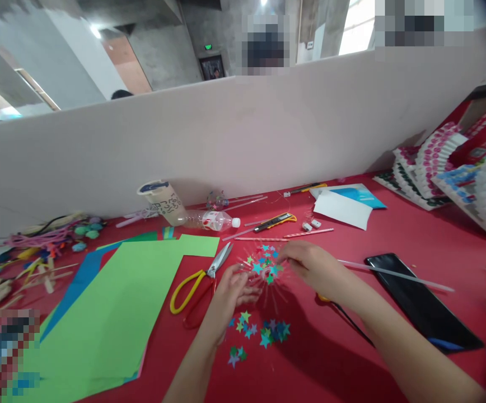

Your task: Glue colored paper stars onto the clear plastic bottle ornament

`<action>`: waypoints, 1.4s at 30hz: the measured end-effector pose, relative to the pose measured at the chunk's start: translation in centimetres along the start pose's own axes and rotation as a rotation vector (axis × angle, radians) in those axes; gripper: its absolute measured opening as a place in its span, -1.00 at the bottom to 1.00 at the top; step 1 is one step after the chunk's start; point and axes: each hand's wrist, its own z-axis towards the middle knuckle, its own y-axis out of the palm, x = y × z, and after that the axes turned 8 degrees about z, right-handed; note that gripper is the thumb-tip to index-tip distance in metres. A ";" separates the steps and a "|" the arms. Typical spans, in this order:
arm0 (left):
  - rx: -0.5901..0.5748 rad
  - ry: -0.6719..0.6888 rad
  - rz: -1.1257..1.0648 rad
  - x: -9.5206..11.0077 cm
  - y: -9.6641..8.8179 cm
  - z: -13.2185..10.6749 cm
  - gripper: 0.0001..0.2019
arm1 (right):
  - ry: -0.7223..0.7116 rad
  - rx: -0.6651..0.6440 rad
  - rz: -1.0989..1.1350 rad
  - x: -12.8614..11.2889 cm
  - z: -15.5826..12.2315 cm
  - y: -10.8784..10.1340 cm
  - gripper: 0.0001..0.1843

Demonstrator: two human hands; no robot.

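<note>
A clear plastic piece with thin strips spreading outward [267,272] stands between my hands, dotted with small blue, teal and green stars. My left hand [231,288] curls around its left side, thumb and fingers gripping it. At its upper right edge, my right hand [310,267] has thumb and fingers pinched together; whatever is between them is too small to name. Loose paper stars [274,331] lie in small clusters on the red table just below. Yellow-and-red-handled scissors [203,280] rest beside my left wrist, partly behind it.
Green paper sheets [138,296] cover the left side of the red table [305,358]. Behind are a plastic bottle [213,220], a cup [163,202], a utility knife [274,222] and striped straws [308,233]. A black phone [421,302] lies right, before a white partition [268,140].
</note>
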 end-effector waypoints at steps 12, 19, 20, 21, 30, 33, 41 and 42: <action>-0.012 -0.035 -0.020 -0.1 0.6 0.0 -0.66 | 0.065 0.092 -0.225 0.3 0.5 0.3 -0.87; -0.214 -0.161 -0.273 -0.2 0.4 1.5 -0.65 | 0.086 0.114 -0.274 0.8 0.7 1.7 -0.89; -0.241 -0.175 -0.303 -0.1 0.3 1.8 -0.65 | 0.085 0.120 -0.273 0.8 0.7 1.7 -0.89; -0.267 -0.186 -0.332 0.0 0.2 2.0 -0.64 | 0.083 0.128 -0.271 0.8 0.8 1.8 -0.88; -0.364 -0.251 -0.490 0.5 0.2 2.7 -0.65 | 0.062 0.241 -0.222 0.9 1.1 2.7 -0.90; -0.349 -0.216 -0.548 1.3 0.7 1.9 -0.66 | 0.024 0.291 -0.206 0.5 1.1 2.5 -0.89; -0.409 -0.104 -0.589 5.4 1.4 -0.7 -0.62 | -0.209 0.490 -0.135 -2.0 -0.1 0.1 -0.92; -0.414 -0.103 -0.590 5.7 1.4 -0.9 -0.61 | -0.238 0.519 -0.118 -2.3 -0.3 -0.3 -0.90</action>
